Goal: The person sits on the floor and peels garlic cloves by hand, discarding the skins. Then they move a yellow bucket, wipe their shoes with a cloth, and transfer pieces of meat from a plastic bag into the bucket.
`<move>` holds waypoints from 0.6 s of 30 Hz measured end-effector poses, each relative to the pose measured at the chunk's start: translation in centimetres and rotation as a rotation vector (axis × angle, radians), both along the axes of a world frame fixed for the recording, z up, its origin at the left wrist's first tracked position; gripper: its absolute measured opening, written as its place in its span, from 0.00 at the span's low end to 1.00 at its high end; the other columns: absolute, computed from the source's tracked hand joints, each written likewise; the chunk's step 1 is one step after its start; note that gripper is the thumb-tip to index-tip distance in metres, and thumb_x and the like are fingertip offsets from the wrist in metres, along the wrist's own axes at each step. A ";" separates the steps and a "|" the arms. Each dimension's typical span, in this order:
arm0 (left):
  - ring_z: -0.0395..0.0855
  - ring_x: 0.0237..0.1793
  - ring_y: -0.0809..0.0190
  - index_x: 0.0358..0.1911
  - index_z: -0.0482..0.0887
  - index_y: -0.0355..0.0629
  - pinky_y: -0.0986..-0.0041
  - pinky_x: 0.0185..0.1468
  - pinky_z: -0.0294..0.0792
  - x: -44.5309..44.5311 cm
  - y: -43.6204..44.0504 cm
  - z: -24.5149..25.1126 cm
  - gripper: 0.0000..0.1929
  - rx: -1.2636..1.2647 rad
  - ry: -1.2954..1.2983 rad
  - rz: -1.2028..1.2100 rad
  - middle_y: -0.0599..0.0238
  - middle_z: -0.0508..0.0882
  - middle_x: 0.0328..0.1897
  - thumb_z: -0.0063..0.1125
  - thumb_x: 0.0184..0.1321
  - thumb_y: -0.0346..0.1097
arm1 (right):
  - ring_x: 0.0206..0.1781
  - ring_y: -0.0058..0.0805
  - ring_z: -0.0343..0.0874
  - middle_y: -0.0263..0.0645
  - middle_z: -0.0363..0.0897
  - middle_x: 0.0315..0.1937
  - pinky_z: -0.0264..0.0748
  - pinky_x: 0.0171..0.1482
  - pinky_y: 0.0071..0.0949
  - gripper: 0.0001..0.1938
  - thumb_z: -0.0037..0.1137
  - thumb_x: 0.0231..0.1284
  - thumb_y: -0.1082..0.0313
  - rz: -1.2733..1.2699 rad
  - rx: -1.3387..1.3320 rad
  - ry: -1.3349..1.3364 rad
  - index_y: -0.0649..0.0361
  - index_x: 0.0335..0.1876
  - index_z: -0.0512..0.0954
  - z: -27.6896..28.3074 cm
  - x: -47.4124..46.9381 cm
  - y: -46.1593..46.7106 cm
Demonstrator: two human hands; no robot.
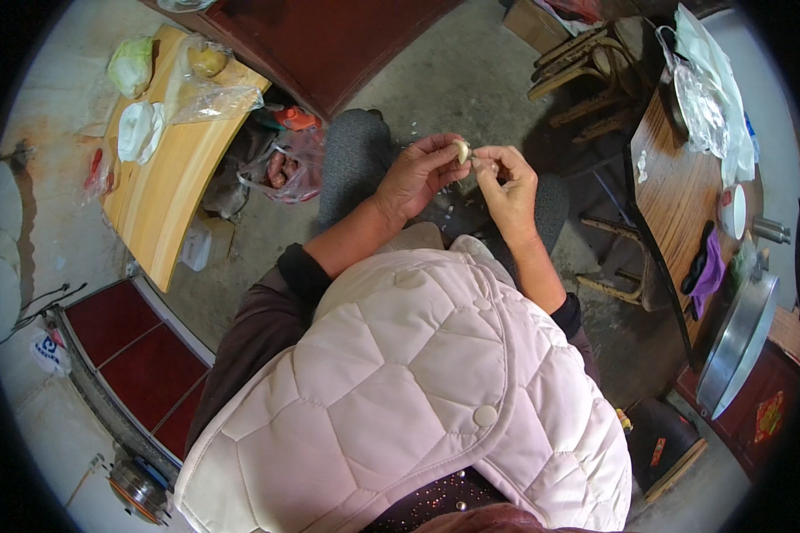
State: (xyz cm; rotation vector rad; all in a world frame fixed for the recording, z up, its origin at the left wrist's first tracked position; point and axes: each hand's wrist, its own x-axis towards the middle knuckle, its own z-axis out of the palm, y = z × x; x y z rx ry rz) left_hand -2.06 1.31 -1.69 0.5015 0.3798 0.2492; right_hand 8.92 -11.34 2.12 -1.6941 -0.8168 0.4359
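Note:
A small pale garlic clove is pinched between the thumb and fingers of my left hand, out over the floor in front of my knees. My right hand meets it from the right, thumb and forefinger pressed together close to the clove. A small dark bit shows at those fingertips, too small to name. White flakes lie scattered on the floor beneath and around both hands. Black cuffs cover both wrists' sleeves, and a pale quilted vest covers my front.
On the left, a wooden board bears a cabbage and plastic bags. Beside it, a bag of reddish tubers sits on the floor. The right-hand table holds a bowl, purple cloth and metal pan. Wooden stools stand nearby.

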 end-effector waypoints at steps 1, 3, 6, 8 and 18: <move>0.83 0.41 0.69 0.47 0.80 0.43 0.76 0.49 0.77 0.0 0.0 0.0 0.09 -0.001 0.001 -0.001 0.68 0.84 0.42 0.56 0.65 0.32 | 0.31 0.12 0.69 0.28 0.73 0.30 0.67 0.35 0.14 0.05 0.60 0.55 0.77 -0.002 0.007 0.018 0.65 0.37 0.80 0.0 -0.1 0.1; 0.83 0.42 0.68 0.46 0.80 0.43 0.77 0.48 0.77 0.0 0.0 -0.1 0.08 -0.001 -0.007 -0.003 0.67 0.84 0.42 0.56 0.65 0.32 | 0.32 0.10 0.67 0.26 0.72 0.30 0.65 0.35 0.13 0.05 0.61 0.57 0.76 0.007 0.000 0.023 0.64 0.38 0.80 0.1 -0.3 0.2; 0.83 0.41 0.69 0.46 0.80 0.43 0.78 0.48 0.78 0.0 -0.2 0.2 0.09 0.052 0.008 0.005 0.67 0.84 0.42 0.56 0.65 0.32 | 0.29 0.11 0.68 0.28 0.73 0.29 0.66 0.34 0.14 0.06 0.63 0.54 0.77 0.011 -0.004 -0.013 0.65 0.37 0.80 -0.1 -0.5 0.1; 0.83 0.41 0.70 0.47 0.80 0.43 0.78 0.48 0.78 0.0 -0.3 0.6 0.09 0.093 0.027 -0.014 0.68 0.84 0.42 0.57 0.65 0.32 | 0.26 0.14 0.69 0.32 0.74 0.28 0.67 0.31 0.15 0.07 0.64 0.51 0.77 -0.020 0.047 -0.032 0.65 0.37 0.81 -0.2 -0.5 0.1; 0.82 0.40 0.72 0.50 0.82 0.40 0.81 0.46 0.78 -0.1 -0.4 1.7 0.12 0.215 0.076 -0.048 0.68 0.84 0.42 0.58 0.64 0.32 | 0.29 0.14 0.74 0.32 0.81 0.30 0.71 0.34 0.15 0.06 0.56 0.60 0.75 0.063 0.050 0.502 0.68 0.38 0.81 0.4 0.3 -0.8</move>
